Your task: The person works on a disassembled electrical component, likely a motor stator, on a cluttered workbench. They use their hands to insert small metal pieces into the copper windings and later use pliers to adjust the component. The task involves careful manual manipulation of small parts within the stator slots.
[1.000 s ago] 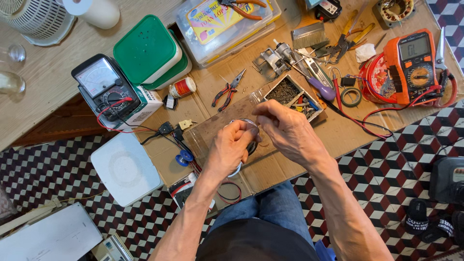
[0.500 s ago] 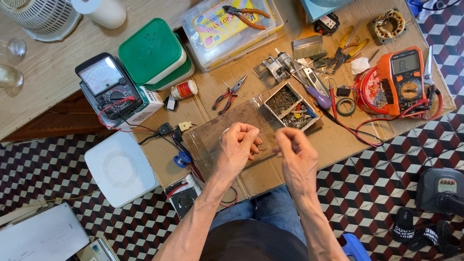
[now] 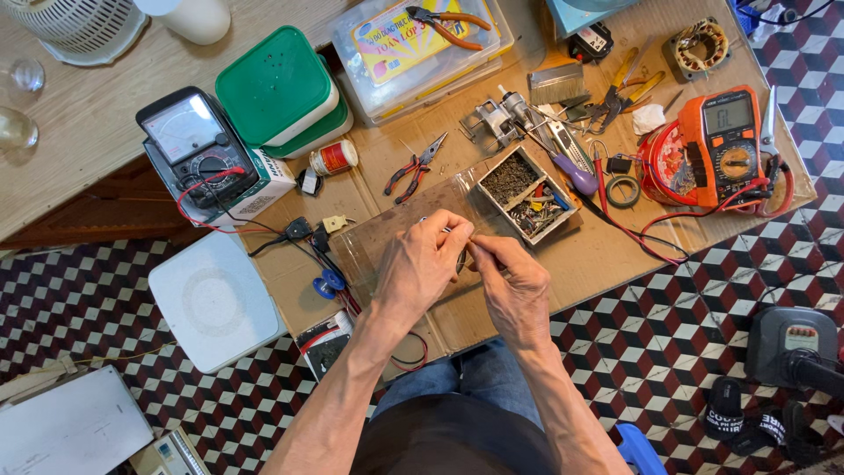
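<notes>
Whatever the left hand (image 3: 422,264) and right hand (image 3: 514,286) pinched between their fingers (image 3: 457,230) was too small and too covered to identify. The white fan (image 3: 75,26) and a white cup (image 3: 189,18) were cut off by the top edge. The contents of the divided parts box (image 3: 526,189) were too fine to tell apart.

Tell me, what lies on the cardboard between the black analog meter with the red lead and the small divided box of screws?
In the head view, red-handled pliers lie between the black analog meter and the divided screw box, with a small red-labelled can nearer the meter.
</notes>
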